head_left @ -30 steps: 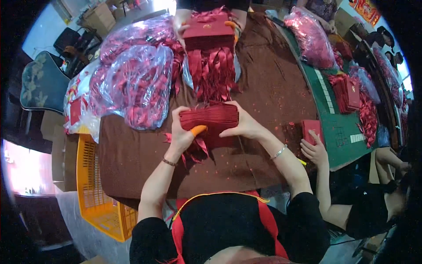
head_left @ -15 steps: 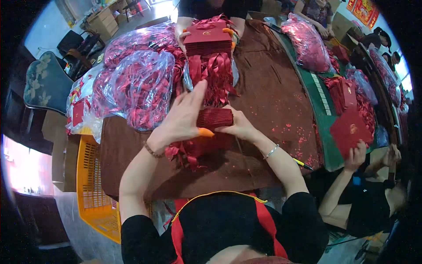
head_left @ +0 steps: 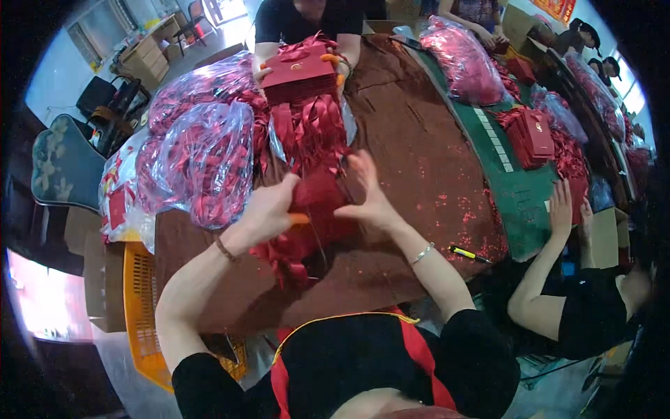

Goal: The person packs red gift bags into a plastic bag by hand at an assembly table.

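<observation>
A stack of flat red gift bags (head_left: 319,199), blurred by motion, is over the brown cloth in front of me. My left hand (head_left: 269,209) grips its left side, with an orange cover on one finger. Loose red ribbons (head_left: 285,264) trail below the stack toward me. My right hand (head_left: 371,201) is at the stack's right side, fingers spread and raised, thumb pointing at the bags. Whether that thumb touches them I cannot tell. Just beyond, a person across the table holds another bag stack (head_left: 300,73) with ribbons hanging from it.
Clear plastic sacks of red bags (head_left: 202,160) fill the table's left side. A yellow marker (head_left: 469,254) lies on the brown cloth (head_left: 412,140) at right. An orange crate (head_left: 142,307) stands at the left edge. Another person works at the green table (head_left: 520,209) on the right.
My right hand has come off the stack and opened. My left hand, raised and open before, now closes on the stack's left side. The stack has turned from edge-on. The view has shifted slightly.
</observation>
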`<state>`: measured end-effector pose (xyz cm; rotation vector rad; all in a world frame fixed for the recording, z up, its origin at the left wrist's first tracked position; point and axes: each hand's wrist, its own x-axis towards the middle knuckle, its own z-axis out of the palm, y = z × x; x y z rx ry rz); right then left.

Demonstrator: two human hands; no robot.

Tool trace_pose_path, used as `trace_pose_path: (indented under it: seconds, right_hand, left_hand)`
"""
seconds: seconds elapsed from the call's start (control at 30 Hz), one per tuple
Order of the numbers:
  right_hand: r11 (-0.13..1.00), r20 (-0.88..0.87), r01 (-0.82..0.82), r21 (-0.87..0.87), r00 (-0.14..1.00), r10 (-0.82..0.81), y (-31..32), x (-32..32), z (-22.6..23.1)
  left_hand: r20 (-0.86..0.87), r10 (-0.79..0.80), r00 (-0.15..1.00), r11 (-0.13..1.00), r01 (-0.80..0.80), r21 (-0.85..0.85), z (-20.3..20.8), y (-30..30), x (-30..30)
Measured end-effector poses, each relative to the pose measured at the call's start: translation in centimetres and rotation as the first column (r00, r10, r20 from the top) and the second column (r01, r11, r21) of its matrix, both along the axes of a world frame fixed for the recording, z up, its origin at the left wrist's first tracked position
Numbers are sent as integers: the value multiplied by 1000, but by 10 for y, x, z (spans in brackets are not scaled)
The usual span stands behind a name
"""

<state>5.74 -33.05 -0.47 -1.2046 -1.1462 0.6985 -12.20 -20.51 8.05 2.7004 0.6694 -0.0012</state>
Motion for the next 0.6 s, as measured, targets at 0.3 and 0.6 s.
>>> trace_pose_path:
  seconds: [0.3, 0.6]
  right_hand:
    - [986, -603, -169, 8, 786, 140, 36, -19, 51]
    - [960, -234, -99, 262, 958, 163, 94, -5, 130]
  left_hand:
    - [655, 347, 672, 810, 136, -570, 53, 46, 16]
    - [652, 606, 456, 639, 209, -740, 71, 111, 22]
